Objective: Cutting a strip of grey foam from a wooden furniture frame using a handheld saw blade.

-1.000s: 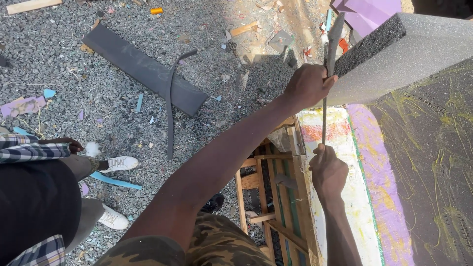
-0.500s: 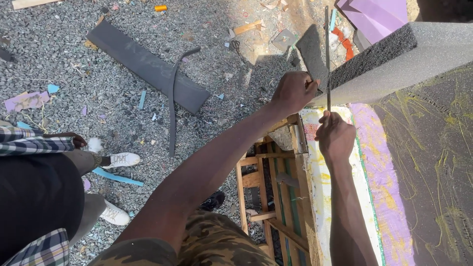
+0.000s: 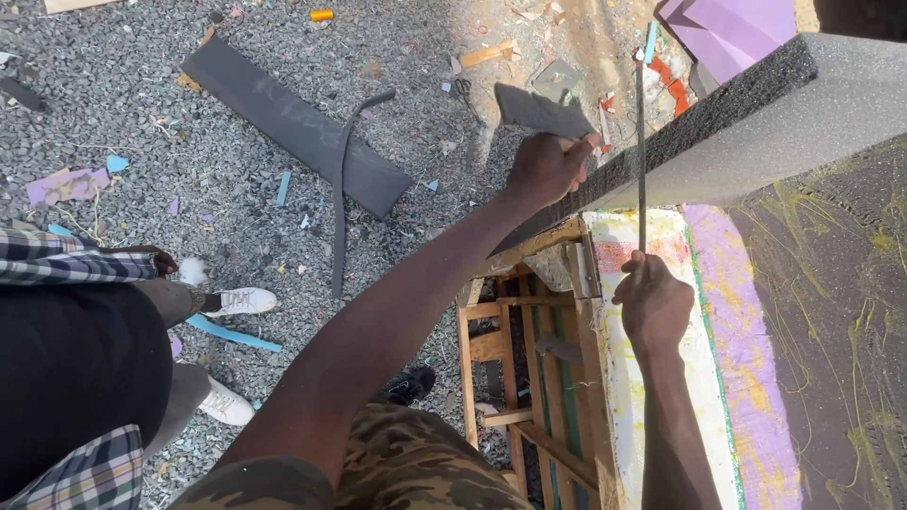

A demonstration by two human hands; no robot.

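Note:
My left hand (image 3: 546, 170) grips a thin grey foam offcut (image 3: 539, 110) that sticks out to the left of a thick grey foam slab (image 3: 756, 123). My right hand (image 3: 652, 302) is closed around the lower end of a long thin blade (image 3: 641, 161), which stands upright against the dark cut face of the slab. The slab lies across a paint-stained table top (image 3: 652, 397) with white, yellow and purple marks.
A wooden frame (image 3: 515, 378) sits under the table edge. Grey foam strips (image 3: 293, 123) and coloured scraps litter the gravel. Another person in a plaid shirt and white shoes (image 3: 236, 302) stands at the left. Purple foam (image 3: 732, 28) lies at the top right.
The blade has risen through the slab end, and my right hand moved up with it. The grey offcut has come away in my left hand.

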